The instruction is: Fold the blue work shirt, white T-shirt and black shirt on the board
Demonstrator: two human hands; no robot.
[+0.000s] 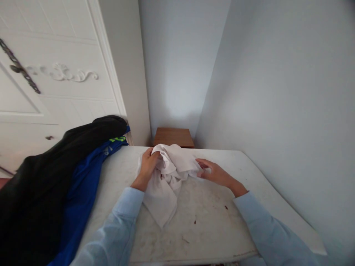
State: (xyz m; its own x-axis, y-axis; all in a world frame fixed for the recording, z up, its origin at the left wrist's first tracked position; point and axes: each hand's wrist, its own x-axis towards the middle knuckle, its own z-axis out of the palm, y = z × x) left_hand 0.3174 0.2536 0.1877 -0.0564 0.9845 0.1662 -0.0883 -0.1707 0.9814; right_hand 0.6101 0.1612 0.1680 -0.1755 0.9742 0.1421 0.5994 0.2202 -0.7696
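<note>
Gripping the pale cloth on the white table, the left hand is curled closed; the right hand — thumb and finger parted — meets its edge without evident grip. Work looks unfinished: everything lies bunched, unfolded.

A soft, pale pinkish-white piece of cloth sits crumpled at the far part of the white-topped table, near the middle of its far edge. The fabric looks plain and matte. Its upper part is raised and bunched, with a curled fold standing up over the table's far edge as seen from here. Loose creases gather in the center (which layer is which cannot be told). One flat panel spreads below, narrowing to a corner that points toward the table's near edge; another stretch extends rightward across the table.
</note>
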